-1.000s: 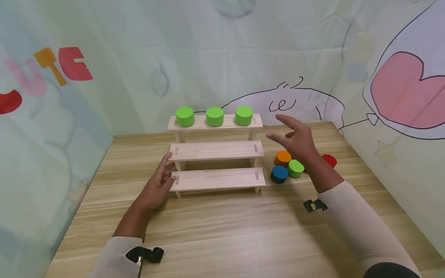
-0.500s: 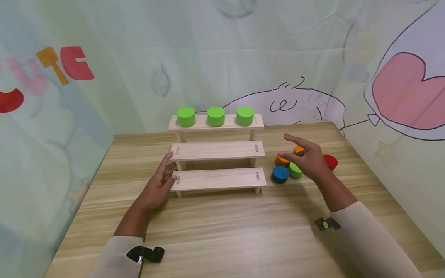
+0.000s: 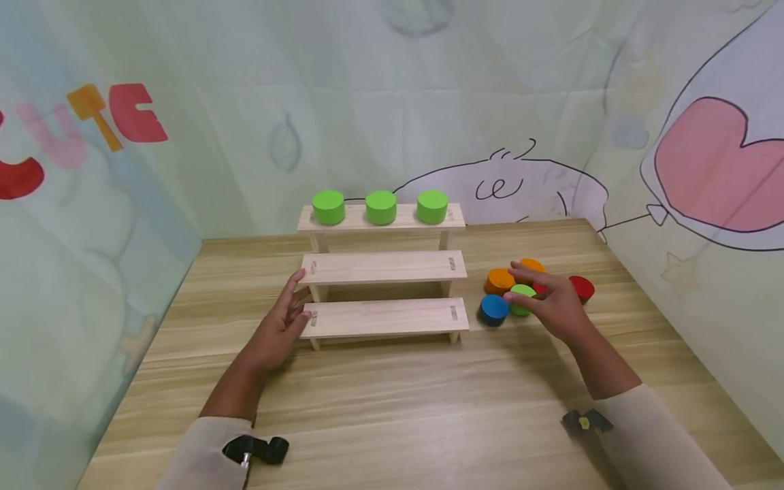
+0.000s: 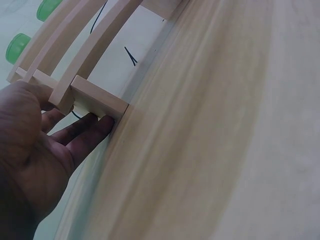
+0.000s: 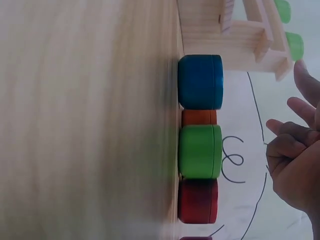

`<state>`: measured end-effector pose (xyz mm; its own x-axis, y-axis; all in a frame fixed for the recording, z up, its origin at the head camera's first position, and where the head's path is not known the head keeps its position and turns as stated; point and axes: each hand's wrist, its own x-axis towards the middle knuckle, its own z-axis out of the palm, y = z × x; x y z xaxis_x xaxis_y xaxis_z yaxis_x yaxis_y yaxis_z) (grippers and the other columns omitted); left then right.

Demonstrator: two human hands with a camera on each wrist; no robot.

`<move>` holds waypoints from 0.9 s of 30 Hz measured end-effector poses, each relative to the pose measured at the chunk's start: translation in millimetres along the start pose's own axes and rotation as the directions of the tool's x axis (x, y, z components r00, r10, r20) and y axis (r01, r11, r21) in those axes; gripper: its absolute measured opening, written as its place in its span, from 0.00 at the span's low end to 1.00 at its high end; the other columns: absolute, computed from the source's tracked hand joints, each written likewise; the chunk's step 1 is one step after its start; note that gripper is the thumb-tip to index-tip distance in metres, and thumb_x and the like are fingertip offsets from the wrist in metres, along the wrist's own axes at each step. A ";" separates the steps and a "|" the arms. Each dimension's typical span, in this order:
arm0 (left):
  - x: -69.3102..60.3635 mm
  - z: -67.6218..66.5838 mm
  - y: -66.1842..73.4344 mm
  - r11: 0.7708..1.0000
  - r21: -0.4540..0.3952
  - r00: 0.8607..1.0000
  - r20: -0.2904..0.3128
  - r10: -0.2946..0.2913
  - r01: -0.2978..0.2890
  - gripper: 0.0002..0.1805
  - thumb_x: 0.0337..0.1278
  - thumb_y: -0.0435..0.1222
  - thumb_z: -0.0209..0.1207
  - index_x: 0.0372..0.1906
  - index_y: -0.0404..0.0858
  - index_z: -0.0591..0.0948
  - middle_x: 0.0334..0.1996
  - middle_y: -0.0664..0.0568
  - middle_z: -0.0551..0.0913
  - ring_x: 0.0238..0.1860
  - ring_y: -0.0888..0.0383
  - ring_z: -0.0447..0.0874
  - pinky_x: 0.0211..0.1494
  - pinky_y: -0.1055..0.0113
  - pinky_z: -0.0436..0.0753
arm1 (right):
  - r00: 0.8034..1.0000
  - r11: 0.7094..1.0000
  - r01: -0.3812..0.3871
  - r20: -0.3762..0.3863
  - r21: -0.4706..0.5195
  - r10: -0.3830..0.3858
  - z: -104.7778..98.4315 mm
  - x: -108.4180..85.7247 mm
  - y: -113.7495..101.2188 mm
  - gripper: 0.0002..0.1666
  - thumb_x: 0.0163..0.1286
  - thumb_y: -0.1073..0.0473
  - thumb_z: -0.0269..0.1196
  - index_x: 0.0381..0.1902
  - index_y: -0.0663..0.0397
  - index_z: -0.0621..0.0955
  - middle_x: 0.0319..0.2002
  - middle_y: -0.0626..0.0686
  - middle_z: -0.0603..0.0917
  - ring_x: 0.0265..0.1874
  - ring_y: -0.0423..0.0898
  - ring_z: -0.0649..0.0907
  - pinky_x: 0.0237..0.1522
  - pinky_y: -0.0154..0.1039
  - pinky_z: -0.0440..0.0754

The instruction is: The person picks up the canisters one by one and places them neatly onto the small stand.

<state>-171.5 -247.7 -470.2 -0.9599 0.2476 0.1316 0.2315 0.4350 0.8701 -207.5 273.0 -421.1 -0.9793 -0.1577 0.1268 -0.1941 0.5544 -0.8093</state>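
Observation:
A three-step wooden shelf [image 3: 386, 316] carries three green blocks [image 3: 381, 207] along its top step. At the shelf's left end, my left hand [image 3: 274, 335] grips the side, the thumb at the lowest step; the left wrist view shows fingers [image 4: 90, 140] against the side panel. My right hand [image 3: 554, 306] hovers with thumb and fingers apart above a loose green block [image 3: 520, 308], holding nothing. In the right wrist view the hand [image 5: 297, 150] is clear of the green block [image 5: 199, 151], which stands between a blue block [image 5: 200, 81] and a red block [image 5: 198, 201].
Close to the green block are the blue block [image 3: 493, 310] and two orange blocks [image 3: 500, 280]. Another red block [image 3: 582, 288] lies right of my right hand. A printed cloth [image 3: 245, 136] hangs behind and beside the wooden table [image 3: 392, 408].
My right hand has come down and to the right, from beside the shelf's top step to over the loose blocks. My left hand has stayed at the shelf.

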 end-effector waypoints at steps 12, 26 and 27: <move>-1.7 -0.9 -0.7 1.000 -0.008 1.000 -0.001 -0.005 0.005 0.43 0.88 0.32 0.46 0.91 0.60 0.40 0.85 0.26 0.58 0.80 0.25 0.68 0.78 0.36 0.70 | 0.998 0.998 -0.040 -0.053 0.050 0.042 -9.6 -3.9 19.7 0.33 0.74 0.50 0.75 0.73 0.53 0.83 0.72 0.60 0.85 0.79 0.60 0.75 0.69 0.31 0.81; 0.0 -1.1 -0.1 1.000 0.003 1.000 0.006 -0.001 0.001 0.43 0.89 0.33 0.46 0.91 0.60 0.39 0.85 0.27 0.58 0.80 0.26 0.69 0.78 0.34 0.70 | 0.999 0.998 -0.044 0.002 -0.055 0.044 -8.9 -1.1 41.4 0.30 0.72 0.59 0.76 0.70 0.57 0.84 0.76 0.63 0.80 0.80 0.68 0.72 0.68 0.29 0.80; -0.1 -1.4 0.4 1.000 0.004 1.000 0.006 -0.002 0.002 0.43 0.89 0.33 0.46 0.91 0.60 0.39 0.85 0.27 0.58 0.80 0.26 0.69 0.77 0.34 0.70 | 0.999 0.997 -0.040 0.009 -0.066 0.040 -8.5 -1.0 42.2 0.30 0.72 0.60 0.76 0.70 0.57 0.85 0.76 0.63 0.79 0.79 0.68 0.72 0.67 0.29 0.81</move>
<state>-171.6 -248.7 -469.2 -0.9595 0.2515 0.1271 0.2302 0.4392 0.8684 -215.2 303.6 -450.4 -0.9858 -0.1423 0.0892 -0.1585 0.6129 -0.7741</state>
